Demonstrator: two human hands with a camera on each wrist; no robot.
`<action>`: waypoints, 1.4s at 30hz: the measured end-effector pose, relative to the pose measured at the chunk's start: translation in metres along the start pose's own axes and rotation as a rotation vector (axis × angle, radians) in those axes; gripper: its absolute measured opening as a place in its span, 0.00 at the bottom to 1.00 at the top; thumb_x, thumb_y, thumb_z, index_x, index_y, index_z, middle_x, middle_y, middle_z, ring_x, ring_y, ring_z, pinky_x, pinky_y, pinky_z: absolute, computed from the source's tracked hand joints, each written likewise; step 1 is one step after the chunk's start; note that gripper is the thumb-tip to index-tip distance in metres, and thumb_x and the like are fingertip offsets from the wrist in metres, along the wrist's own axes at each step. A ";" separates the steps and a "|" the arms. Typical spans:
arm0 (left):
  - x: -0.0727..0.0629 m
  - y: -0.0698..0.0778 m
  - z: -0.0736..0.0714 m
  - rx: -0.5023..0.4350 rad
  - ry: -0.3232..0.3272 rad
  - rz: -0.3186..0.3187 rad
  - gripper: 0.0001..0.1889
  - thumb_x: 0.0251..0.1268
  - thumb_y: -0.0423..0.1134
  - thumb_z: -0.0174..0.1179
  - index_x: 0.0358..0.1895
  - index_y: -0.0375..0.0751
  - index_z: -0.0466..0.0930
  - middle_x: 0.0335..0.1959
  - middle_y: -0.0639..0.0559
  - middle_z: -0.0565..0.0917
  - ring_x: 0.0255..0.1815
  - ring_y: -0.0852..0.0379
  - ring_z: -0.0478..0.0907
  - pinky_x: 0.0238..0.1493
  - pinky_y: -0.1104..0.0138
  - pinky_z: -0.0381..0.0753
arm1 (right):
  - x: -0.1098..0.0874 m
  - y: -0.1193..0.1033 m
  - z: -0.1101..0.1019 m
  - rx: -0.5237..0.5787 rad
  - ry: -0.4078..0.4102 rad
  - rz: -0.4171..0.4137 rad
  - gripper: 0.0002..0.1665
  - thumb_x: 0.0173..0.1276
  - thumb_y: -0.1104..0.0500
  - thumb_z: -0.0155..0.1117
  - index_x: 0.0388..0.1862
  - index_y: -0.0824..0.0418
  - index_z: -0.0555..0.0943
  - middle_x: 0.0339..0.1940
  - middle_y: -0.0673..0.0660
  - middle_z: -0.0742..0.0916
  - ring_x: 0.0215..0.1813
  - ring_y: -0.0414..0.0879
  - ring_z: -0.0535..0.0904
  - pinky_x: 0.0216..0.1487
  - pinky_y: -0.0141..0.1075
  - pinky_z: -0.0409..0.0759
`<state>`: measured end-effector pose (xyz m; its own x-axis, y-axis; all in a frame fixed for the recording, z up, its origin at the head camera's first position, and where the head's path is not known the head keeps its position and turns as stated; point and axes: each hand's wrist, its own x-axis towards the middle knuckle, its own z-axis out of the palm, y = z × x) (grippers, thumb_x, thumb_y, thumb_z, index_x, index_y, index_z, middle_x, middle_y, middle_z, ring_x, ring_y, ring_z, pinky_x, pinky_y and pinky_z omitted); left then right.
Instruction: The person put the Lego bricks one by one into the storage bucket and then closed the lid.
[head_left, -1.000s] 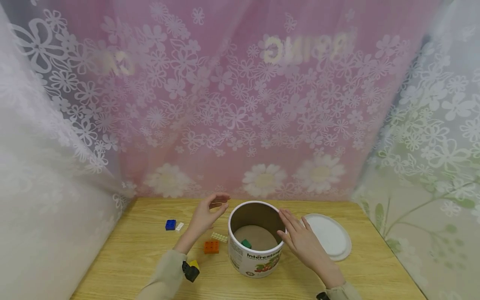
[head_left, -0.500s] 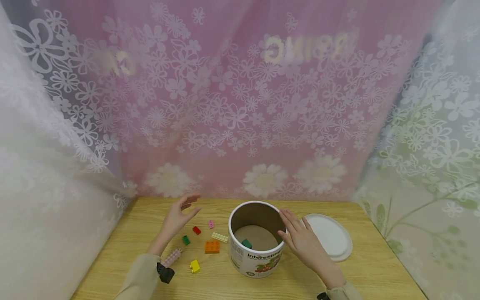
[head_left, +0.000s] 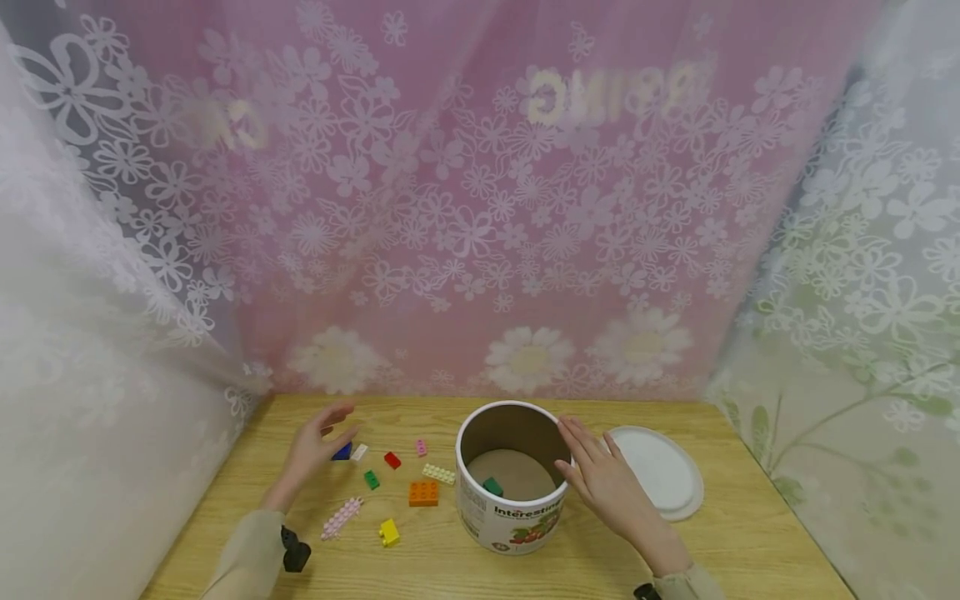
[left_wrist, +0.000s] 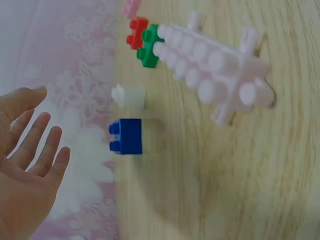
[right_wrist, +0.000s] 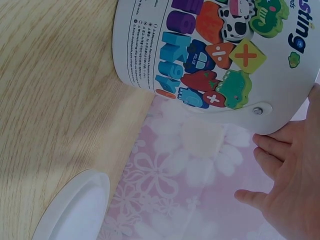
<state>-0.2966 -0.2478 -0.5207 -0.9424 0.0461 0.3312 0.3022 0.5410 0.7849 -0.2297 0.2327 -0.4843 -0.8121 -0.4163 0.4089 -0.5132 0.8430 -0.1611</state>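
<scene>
My left hand [head_left: 313, 450] hovers at the left, fingers spread and relaxed with nothing in them. It partly covers a blue toy brick [left_wrist: 131, 136] in the head view; a white brick [head_left: 360, 452] lies beside that one. My right hand [head_left: 603, 479] rests with straight fingers on the right rim of a white printed bucket [head_left: 512, 529]. Inside the bucket, a dark green brick [head_left: 492, 487] lies on the bottom. Between the left hand and the bucket are a red brick [head_left: 392, 460], a green brick [head_left: 372, 480] and an orange brick [head_left: 423, 493].
A round white lid [head_left: 660, 471] lies right of the bucket. Also on the wooden table are a pink studded piece [head_left: 342, 518], a yellow brick [head_left: 389, 532], a cream brick [head_left: 438, 474] and a small pink brick [head_left: 422, 448]. A flowered curtain [head_left: 480, 250] hangs behind.
My left hand has moved away from the bucket, leftwards to above the blue brick, uncovering several bricks on the way. The right hand has stayed on the bucket's rim.
</scene>
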 end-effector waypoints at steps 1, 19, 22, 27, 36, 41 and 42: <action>0.000 -0.003 -0.001 0.008 -0.010 -0.007 0.25 0.67 0.33 0.67 0.65 0.32 0.75 0.64 0.34 0.78 0.65 0.33 0.74 0.66 0.39 0.71 | 0.000 0.000 0.000 0.000 -0.001 0.000 0.39 0.78 0.47 0.57 0.80 0.61 0.62 0.79 0.60 0.68 0.79 0.55 0.63 0.75 0.65 0.55; -0.002 -0.040 -0.005 0.108 -0.224 -0.096 0.27 0.61 0.25 0.69 0.64 0.26 0.74 0.61 0.28 0.78 0.59 0.30 0.77 0.58 0.42 0.79 | 0.000 0.001 0.002 -0.007 0.003 -0.005 0.39 0.77 0.49 0.59 0.80 0.62 0.62 0.79 0.58 0.67 0.78 0.55 0.64 0.75 0.64 0.55; -0.002 -0.042 -0.003 0.108 -0.225 -0.113 0.24 0.61 0.24 0.68 0.61 0.26 0.76 0.58 0.29 0.81 0.55 0.33 0.80 0.56 0.44 0.80 | 0.000 0.000 0.001 0.000 0.007 -0.003 0.39 0.76 0.50 0.60 0.80 0.62 0.63 0.80 0.58 0.67 0.78 0.55 0.64 0.75 0.64 0.55; -0.004 -0.044 -0.002 0.138 -0.223 -0.156 0.21 0.60 0.22 0.67 0.59 0.28 0.79 0.57 0.30 0.81 0.59 0.31 0.78 0.59 0.43 0.78 | 0.000 0.000 0.001 0.005 -0.001 0.002 0.38 0.78 0.47 0.58 0.80 0.61 0.62 0.80 0.57 0.66 0.79 0.55 0.63 0.75 0.64 0.55; -0.008 -0.043 0.001 0.169 -0.203 -0.194 0.20 0.60 0.26 0.69 0.56 0.31 0.81 0.55 0.30 0.82 0.58 0.32 0.79 0.58 0.43 0.79 | -0.001 0.001 0.002 0.009 -0.006 0.007 0.38 0.78 0.48 0.57 0.80 0.61 0.61 0.80 0.57 0.65 0.79 0.54 0.62 0.76 0.64 0.54; -0.008 -0.036 0.000 0.138 -0.179 -0.190 0.22 0.60 0.24 0.68 0.59 0.31 0.80 0.56 0.31 0.82 0.55 0.34 0.80 0.55 0.45 0.81 | -0.001 0.001 0.002 0.011 -0.010 0.007 0.38 0.78 0.49 0.58 0.80 0.62 0.61 0.81 0.57 0.65 0.79 0.54 0.62 0.76 0.64 0.54; -0.007 -0.034 -0.001 0.136 -0.177 -0.181 0.22 0.60 0.24 0.68 0.59 0.31 0.79 0.56 0.31 0.82 0.55 0.34 0.80 0.55 0.45 0.81 | -0.001 0.001 0.001 0.009 -0.013 0.009 0.38 0.78 0.48 0.57 0.80 0.62 0.61 0.81 0.57 0.65 0.79 0.54 0.62 0.76 0.64 0.54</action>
<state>-0.2998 -0.2673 -0.5496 -0.9933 0.0778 0.0858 0.1159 0.6609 0.7415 -0.2295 0.2337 -0.4862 -0.8198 -0.4134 0.3962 -0.5088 0.8434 -0.1729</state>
